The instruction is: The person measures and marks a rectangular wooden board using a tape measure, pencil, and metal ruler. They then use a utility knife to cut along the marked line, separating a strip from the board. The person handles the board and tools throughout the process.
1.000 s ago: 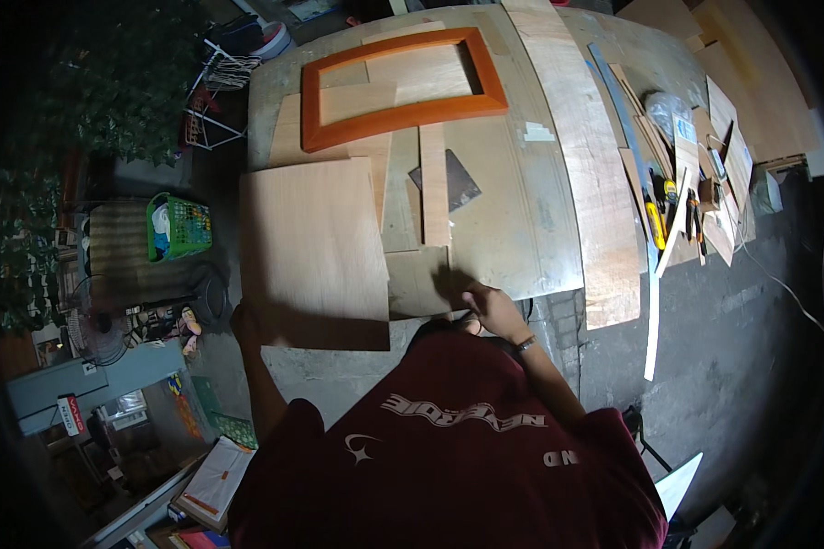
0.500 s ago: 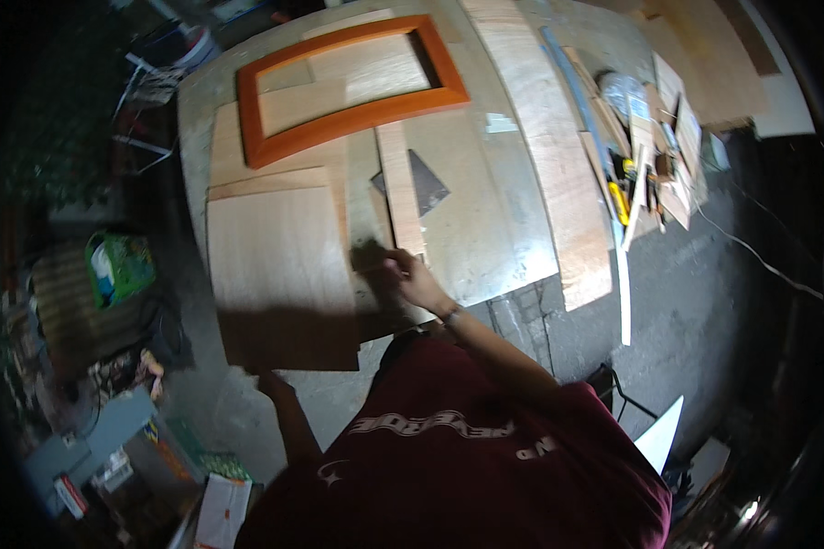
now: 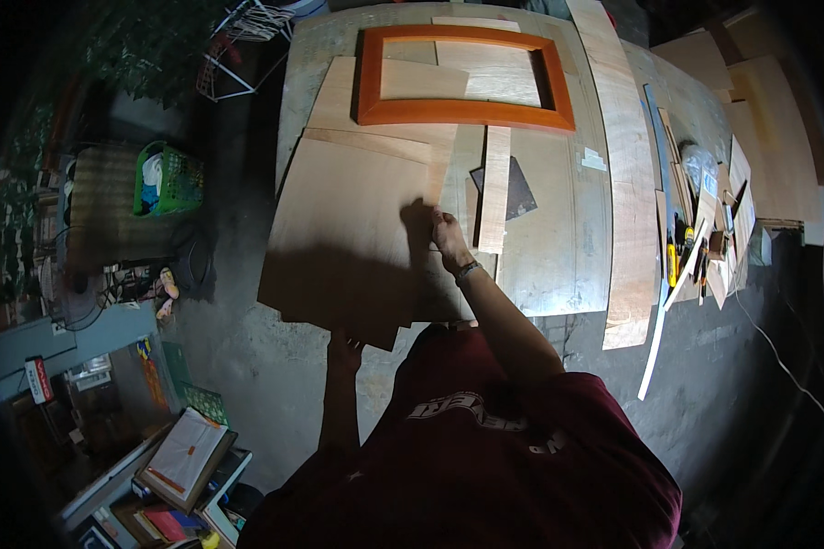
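A stack of light plywood sheets lies at the near left of the worktable, partly shaded, its lower corners offset. My right hand has its fingers curled at the top sheet's right edge. My left hand grips the front edge from below, fingers partly hidden under the wood. Above the sheets sits an orange wooden frame. To the right of my right hand lie a narrow plywood strip and a dark square piece.
The worktable carries a long plank and, at right, a pile of offcuts with yellow-handled tools. Leaning panels stand beyond. At left are a green laundry basket, a white metal rack and stacked clutter.
My right hand has moved forward along the sheets' right edge. My left hand has shifted right from the left corner along the front edge. The sheets sit more askew; the view has shifted.
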Available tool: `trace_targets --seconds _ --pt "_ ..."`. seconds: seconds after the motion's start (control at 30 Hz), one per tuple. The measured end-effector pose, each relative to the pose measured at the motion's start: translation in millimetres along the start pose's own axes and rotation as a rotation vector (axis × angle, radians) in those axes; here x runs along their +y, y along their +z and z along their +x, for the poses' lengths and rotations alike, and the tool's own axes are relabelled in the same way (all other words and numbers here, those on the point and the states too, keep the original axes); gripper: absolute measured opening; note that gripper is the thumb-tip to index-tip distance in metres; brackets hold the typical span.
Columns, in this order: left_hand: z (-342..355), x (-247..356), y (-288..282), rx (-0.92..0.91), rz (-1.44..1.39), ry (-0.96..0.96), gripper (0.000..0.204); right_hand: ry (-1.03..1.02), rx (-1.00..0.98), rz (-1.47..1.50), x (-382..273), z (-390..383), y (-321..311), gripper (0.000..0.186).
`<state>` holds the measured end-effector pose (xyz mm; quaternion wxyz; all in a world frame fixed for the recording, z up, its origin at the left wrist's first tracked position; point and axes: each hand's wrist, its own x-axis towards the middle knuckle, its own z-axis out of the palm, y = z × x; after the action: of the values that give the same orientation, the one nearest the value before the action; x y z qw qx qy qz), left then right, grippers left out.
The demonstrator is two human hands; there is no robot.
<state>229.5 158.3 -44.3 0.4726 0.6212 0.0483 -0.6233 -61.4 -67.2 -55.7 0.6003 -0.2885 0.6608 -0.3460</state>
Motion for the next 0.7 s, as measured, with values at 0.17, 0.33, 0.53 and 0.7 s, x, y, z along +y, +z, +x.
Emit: trace_targets --seconds 0.17,0.33,0.53,0.7 --pt "25.5 -25.4 -40.2 -0.252 0.193 0.124 0.055 -0.238 -0.065 0.092 -1.1 10.6 14.4 0.051" --pt "-3.8 -10.9 22.3 -0.374 0.782 0.443 0.054 -0.024 0.241 -0.525 6.8 12.6 34.7 0.056" --pt "-19.9 10.7 38.8 -0.322 0.775 0.599 0.054 0.13 0.16 -0.467 -9.1 -8.2 37.4 0.059" --pt "28.3 -10.3 14.2 -0.376 0.477 0.267 0.048 0.012 0.099 0.337 10.1 12.8 14.1 0.02"
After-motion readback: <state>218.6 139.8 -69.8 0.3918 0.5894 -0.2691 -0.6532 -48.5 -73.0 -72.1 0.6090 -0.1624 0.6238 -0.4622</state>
